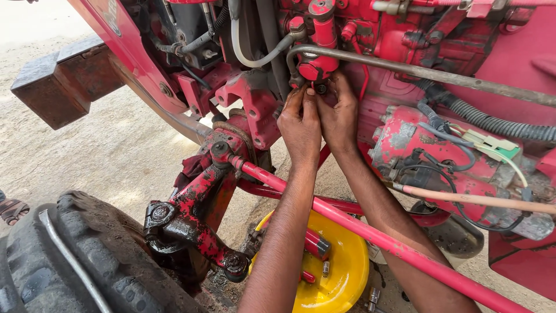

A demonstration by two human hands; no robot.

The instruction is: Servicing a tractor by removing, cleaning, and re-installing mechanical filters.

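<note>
Both hands work a small fitting under the red filter on a tractor engine.

The left hand (299,126) and right hand (337,116) press together, fingertips pinched on the dark fitting (320,88) just below the filter (319,40), beside the grey pipe (405,71). To do this well, I judge the fingers should turn the fitting squarely and gently, one hand steadying it, so it neither cross-threads nor drops. A yellow bowl (347,272) lies on the ground below the arms, holding red and metal parts. A red rod (370,235) crosses under the forearms, and the tyre (69,261) is lower left. A pale green connector (492,145) sits on the wiring at right; no labels can be made out.
</note>
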